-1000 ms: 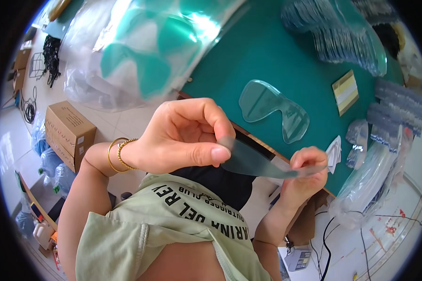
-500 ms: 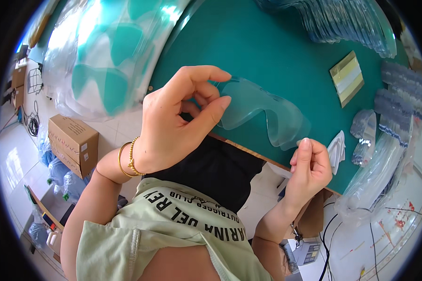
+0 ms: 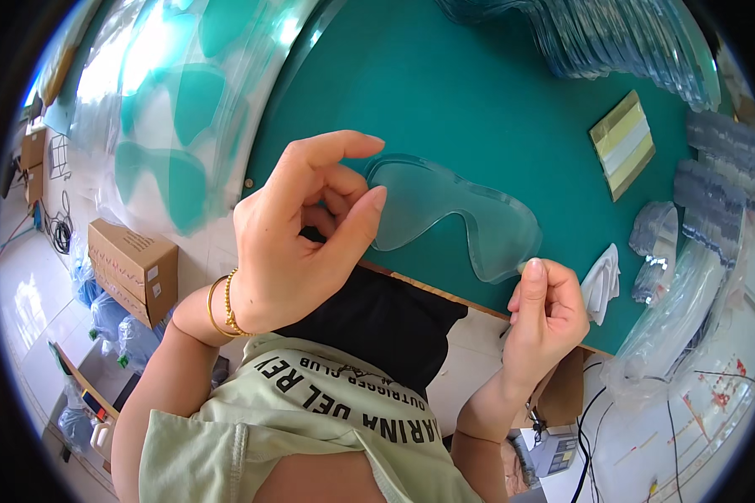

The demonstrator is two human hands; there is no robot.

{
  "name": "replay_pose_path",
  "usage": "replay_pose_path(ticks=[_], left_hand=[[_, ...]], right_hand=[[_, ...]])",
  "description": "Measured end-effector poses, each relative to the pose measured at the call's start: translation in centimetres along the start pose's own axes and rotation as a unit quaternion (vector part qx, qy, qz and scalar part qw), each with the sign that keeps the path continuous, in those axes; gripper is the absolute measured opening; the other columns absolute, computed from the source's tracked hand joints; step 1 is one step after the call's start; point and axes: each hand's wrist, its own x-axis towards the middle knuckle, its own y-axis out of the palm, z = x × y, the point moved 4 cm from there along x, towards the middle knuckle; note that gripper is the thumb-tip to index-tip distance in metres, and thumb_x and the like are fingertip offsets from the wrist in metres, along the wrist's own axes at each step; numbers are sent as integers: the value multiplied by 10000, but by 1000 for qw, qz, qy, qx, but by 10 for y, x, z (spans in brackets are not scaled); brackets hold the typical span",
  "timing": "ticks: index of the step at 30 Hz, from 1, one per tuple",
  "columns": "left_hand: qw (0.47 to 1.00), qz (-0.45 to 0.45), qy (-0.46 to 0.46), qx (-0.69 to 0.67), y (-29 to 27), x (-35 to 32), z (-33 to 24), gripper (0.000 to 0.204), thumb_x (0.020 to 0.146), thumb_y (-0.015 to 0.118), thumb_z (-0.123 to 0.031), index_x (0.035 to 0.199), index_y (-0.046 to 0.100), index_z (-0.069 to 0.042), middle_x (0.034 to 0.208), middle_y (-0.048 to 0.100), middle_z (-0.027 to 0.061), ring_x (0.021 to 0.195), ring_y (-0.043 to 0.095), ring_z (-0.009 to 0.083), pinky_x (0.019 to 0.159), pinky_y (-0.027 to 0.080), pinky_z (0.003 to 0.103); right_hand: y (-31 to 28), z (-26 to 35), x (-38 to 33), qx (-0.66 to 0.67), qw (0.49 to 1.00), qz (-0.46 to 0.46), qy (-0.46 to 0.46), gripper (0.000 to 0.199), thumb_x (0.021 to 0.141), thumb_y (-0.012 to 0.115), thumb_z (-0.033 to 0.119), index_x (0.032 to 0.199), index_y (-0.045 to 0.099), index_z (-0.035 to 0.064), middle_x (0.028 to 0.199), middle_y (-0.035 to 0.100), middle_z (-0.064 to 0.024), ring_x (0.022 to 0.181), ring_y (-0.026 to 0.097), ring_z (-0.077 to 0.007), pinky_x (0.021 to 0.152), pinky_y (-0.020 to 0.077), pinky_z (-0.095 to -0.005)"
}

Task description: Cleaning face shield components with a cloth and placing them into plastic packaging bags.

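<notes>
A clear, curved goggle lens [image 3: 499,222] with a nose notch hangs over the front edge of the green table [image 3: 445,101]. My left hand [image 3: 289,230], with gold bracelets at the wrist, grips the lens's left end between curled fingers and thumb. At the lower right corner of the lens, my right hand [image 3: 549,310] is closed in a pinch of thumb and forefinger. A small pale bit shows at that pinch; whether it is lens or film I cannot tell.
Stacked clear lenses [image 3: 621,54] stand at the far right, near a yellowish pad [image 3: 622,144]. A white cloth [image 3: 601,283] and strips of small lenses [image 3: 653,247] lie right. Plastic-wrapped lens-shaped sheets [image 3: 164,180] are left; a cardboard box [image 3: 132,270] stands on the floor.
Both hands and the lens have shifted slightly left in view. The lens has turned flatter to view, its outline now plainer. Both hands keep their grip.
</notes>
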Motion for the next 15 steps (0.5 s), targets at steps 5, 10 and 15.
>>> replay_pose_path(ticks=[5, 10, 15], left_hand=[[1000, -1, 0, 4, 0, -1, 1, 342, 859, 697, 90, 1180, 612, 8, 728, 625, -11, 590, 553, 16, 505, 438, 164], [1000, -3, 1, 17, 1, -1, 1, 349, 859, 698, 91, 1186, 611, 6, 730, 621, -14, 593, 548, 13, 504, 434, 162], [1000, -10, -9, 15, 2, -2, 1, 354, 855, 701, 91, 1186, 613, 0, 729, 617, -19, 588, 542, 10, 501, 426, 159]], right_hand=[[0, 0, 0, -11, 1000, 5, -6, 203, 990, 666, 164, 874, 642, 0, 614, 531, 19, 513, 425, -25, 474, 283, -183], [1, 0, 0, -16, 1000, 4, -3, 205, 993, 663, 167, 877, 644, -2, 617, 532, 20, 514, 425, -25, 473, 283, -184], [-2, -1, 1, -6, 1000, 12, 18, 207, 968, 705, 172, 860, 653, 3, 661, 589, 11, 540, 484, -28, 496, 340, -184]])
